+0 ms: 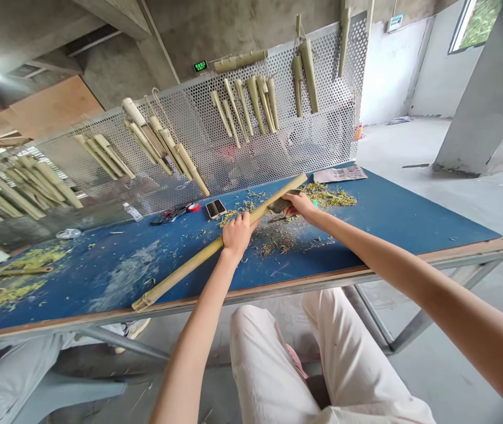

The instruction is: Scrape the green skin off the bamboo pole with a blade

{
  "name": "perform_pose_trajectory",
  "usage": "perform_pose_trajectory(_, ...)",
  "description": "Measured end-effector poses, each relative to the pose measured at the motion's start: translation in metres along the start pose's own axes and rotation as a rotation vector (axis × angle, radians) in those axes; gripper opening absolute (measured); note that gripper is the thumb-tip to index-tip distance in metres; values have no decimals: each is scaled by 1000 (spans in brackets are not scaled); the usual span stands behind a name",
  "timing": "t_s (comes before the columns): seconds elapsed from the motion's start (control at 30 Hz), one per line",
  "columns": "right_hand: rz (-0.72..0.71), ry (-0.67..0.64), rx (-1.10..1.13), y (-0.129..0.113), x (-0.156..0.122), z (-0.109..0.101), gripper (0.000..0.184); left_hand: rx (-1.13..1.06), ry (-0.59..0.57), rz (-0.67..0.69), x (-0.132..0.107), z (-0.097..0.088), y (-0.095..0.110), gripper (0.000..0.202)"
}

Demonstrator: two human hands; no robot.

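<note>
A long green-yellow bamboo pole (220, 241) lies slanted across the blue worktable (101, 288), its far end raised. My left hand (237, 234) is wrapped around the pole's middle. My right hand (300, 205) grips a dark-bladed tool (280, 205), probably a knife, pressed against the pole near its far end. Its edge is partly hidden by my fingers. Heaps of green and brown bamboo shavings (278, 238) are scattered on the table beneath both hands.
A phone (215, 208), scissors (167, 215), a tape roll (194, 207) and a water bottle (132, 211) lie beyond the pole. Newspaper (340, 174) lies at the far edge. Bamboo pieces (242, 106) hang on a perforated metal screen (181, 147). A seated person's leg (13, 377) shows lower left.
</note>
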State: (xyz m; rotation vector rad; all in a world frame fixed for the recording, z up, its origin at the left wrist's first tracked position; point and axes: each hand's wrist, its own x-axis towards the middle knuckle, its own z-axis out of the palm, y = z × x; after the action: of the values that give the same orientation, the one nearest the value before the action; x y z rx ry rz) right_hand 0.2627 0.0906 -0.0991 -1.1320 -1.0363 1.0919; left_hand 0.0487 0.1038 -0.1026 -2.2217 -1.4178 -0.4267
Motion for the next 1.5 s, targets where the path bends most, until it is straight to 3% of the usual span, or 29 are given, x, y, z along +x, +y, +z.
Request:
perform_pose_trajectory(0.07, 22, 63, 9, -1, 0, -2, 35, 2, -5, 1, 0, -2, 0, 48)
perform_pose_trajectory(0.23, 55, -25, -40, -4, 4, -8, 34, 16, -1, 7, -1, -3, 0, 48)
perform_pose_trajectory(0.37, -47, 119, -27, -5, 7, -14, 35, 16, 5, -5, 0, -3, 0, 48)
perform_pose_trajectory(0.53, -67, -89, -182, -3, 6, -12, 37, 0, 0, 16, 0, -1, -2, 45)
perform_pose_trajectory(0.67, -58, 95, -126, -3, 11, -18, 35, 9, -2, -6, 0, -3, -3, 47)
perform_pose_trajectory(0.73, -69, 127, -86, -2, 12, -18, 36, 8, 2, -13, 0, -5, -3, 48)
perform_pose_trajectory(0.87, -56, -43, -190, 4, 11, -11, 39, 1, 6, -22, -1, -7, -3, 47)
perform_pose_trajectory(1.07, -102, 165, -144, -1, 17, -27, 40, 2, 31, -24, -1, -7, -4, 51)
perform_pose_trajectory(1.23, -66, -57, -220, -3, 6, -20, 42, 2, 27, -12, -1, -10, -3, 53)
perform_pose_trajectory(1.37, -71, -96, -198, -3, -1, -13, 43, 5, 12, -32, -2, -11, -6, 52)
perform_pose_trajectory(1.5, -77, -234, -186, 0, 0, -13, 46, 14, 6, -44, -2, -10, -8, 50)
